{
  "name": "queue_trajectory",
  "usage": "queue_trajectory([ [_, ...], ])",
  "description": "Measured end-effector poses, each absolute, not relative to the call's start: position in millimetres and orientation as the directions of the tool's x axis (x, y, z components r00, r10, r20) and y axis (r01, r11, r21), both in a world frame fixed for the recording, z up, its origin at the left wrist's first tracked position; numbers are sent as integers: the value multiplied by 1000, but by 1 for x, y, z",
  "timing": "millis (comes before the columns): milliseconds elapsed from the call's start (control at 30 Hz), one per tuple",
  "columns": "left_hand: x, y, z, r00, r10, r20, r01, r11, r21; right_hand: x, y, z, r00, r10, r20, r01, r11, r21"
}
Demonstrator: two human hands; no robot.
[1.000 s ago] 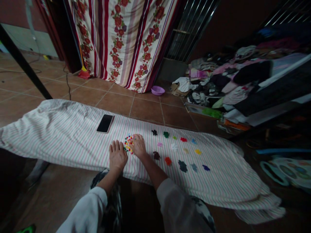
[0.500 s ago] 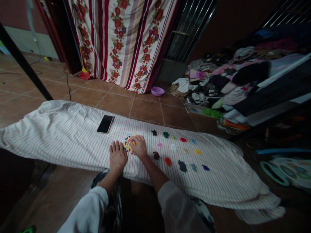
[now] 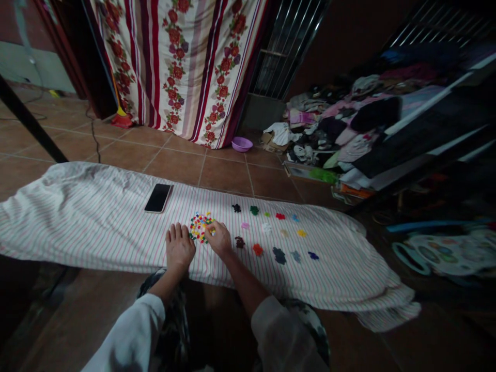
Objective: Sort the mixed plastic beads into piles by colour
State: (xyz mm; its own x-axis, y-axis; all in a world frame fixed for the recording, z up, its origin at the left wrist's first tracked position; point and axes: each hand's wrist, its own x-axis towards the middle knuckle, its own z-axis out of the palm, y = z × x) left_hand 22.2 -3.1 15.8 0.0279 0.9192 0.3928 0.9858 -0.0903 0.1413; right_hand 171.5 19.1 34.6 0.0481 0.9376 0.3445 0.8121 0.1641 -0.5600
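Phone (image 3: 158, 198) near mixed pieces (image 3: 197, 226); right hand (image 3: 220, 241) hides some.

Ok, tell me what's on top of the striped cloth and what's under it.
On the striped cloth: a phone, a mixed-colour pile by the hands, and single-colour clusters. The cloth hides what it lies on.

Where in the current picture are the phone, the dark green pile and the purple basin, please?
Phone (image 3: 158, 198): head view, middle of its dark screen.
Dark green pile (image 3: 254, 210): head view, middle of the pile.
Purple basin (image 3: 242, 148): head view, outer wall.
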Motion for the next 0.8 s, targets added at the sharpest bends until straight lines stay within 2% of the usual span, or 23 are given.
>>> queue_trajectory([
  [467,22,-5,18,18,920,392,980,-93,173,220,-5,26,208,906,368,743,98,-662],
  [800,23,-7,25,1,930,367,974,-85,212,274,-36,33,364,810,459,740,47,-671],
])
